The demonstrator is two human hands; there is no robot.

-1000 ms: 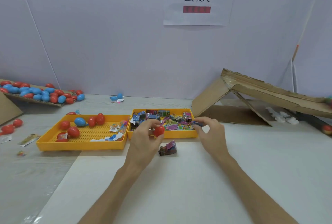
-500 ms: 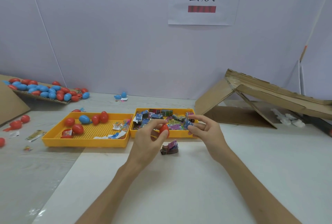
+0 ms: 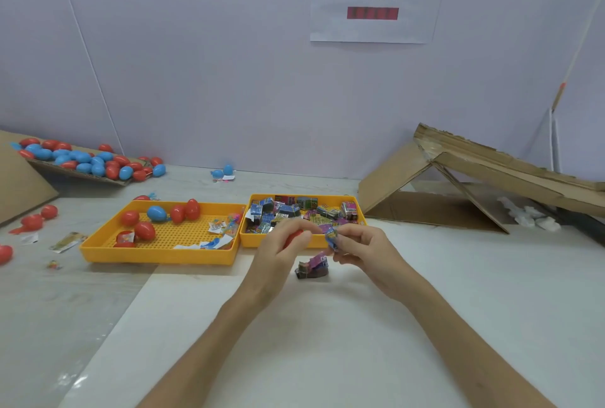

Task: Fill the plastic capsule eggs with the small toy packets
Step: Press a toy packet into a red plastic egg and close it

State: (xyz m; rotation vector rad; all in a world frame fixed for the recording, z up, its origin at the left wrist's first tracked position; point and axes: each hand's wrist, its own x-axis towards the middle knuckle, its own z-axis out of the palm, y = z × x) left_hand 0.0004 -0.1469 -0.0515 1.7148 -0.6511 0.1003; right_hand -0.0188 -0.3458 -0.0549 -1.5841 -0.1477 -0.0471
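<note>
While the left hand (image 3: 278, 255) curls its fingers round a red egg (image 3: 292, 237), mostly hidden in the grip, the right hand (image 3: 363, 250) pinches a small blue toy packet (image 3: 331, 238) just beside it. Both are held over the white table (image 3: 327, 358). A purple packet (image 3: 312, 267) lies on the table right below the hands. Behind them, one yellow tray (image 3: 252, 240) holds a heap of packets (image 3: 294, 209). The yellow tray (image 3: 157, 255) touching its left side holds red and blue eggs (image 3: 144, 231) and some wrappers. More eggs (image 3: 82, 158) are piled on cardboard at the far left. A folded cardboard ramp (image 3: 491, 162) stands at the right.
</note>
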